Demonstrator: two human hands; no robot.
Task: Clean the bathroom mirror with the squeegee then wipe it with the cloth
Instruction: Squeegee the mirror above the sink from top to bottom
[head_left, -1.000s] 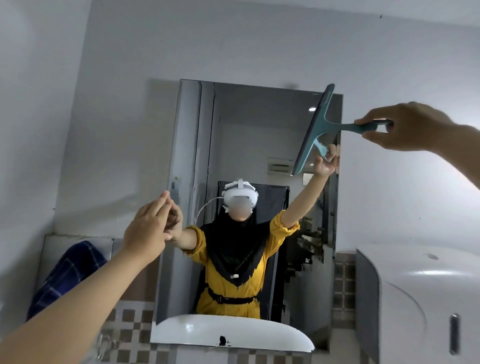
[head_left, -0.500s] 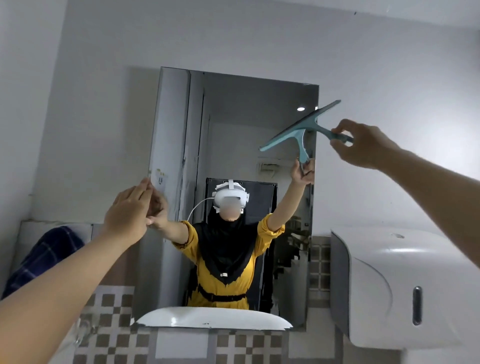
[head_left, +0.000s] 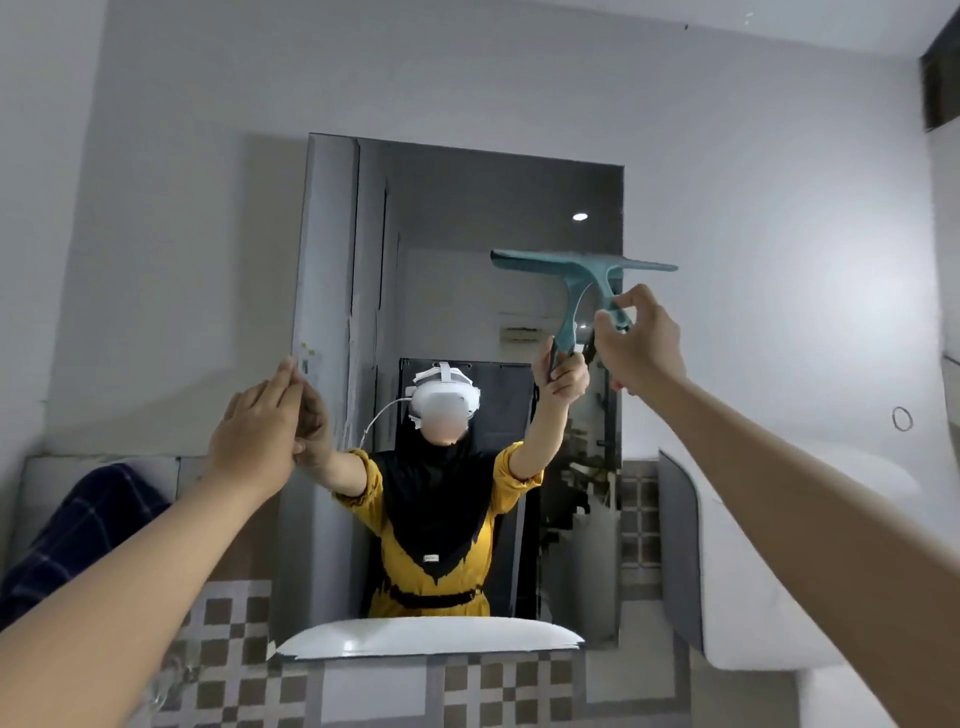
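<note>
Hiding the squeegee (head_left: 582, 275) handle, right hand (head_left: 641, 345) grips it; contact with mirror (head_left: 467, 218) unclear.

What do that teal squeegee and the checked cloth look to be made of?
The squeegee looks like matte moulded plastic: one even teal colour, smooth curved neck; its blade edge is too small to judge. The cloth seems soft woven fabric, dark blue with pale check lines, draped in folds.

The teal squeegee (head_left: 582, 270) is held up at the mirror's (head_left: 467, 208) upper right, its blade level and reaching past the mirror's right edge, its handle pointing down into the right hand (head_left: 636, 343). The tall, frameless mirror hangs on a pale wall. A dark blue checked cloth (head_left: 78, 530) lies bunched at lower left.
</note>
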